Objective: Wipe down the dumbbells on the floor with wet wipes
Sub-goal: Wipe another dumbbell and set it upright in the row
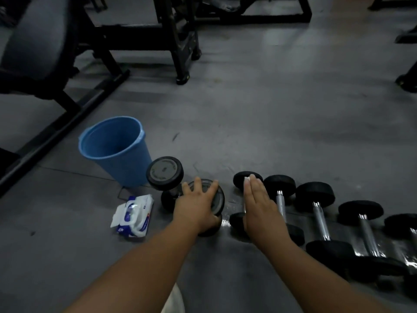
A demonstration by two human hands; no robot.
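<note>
Two big dumbbells lie by the bucket: one [164, 172] leans against it, and my left hand [198, 206] lies over the end disc of the other [217, 199], fingers spread across it and thumb round its edge. A row of several smaller black dumbbells with chrome handles runs off to the right. My right hand [259, 204] lies flat, fingers straight, on the leftmost small dumbbell [239, 177]. It presses a white wet wipe [247, 178] that shows only at the fingertips. The neighbouring small dumbbell [279, 184] lies just right of that hand.
A blue plastic bucket [108, 136] stands on the grey floor to the left. An opened pack of wet wipes [134, 214] lies in front of it. Black gym machine frames [180, 53] and a bench [33, 53] stand behind and to the left.
</note>
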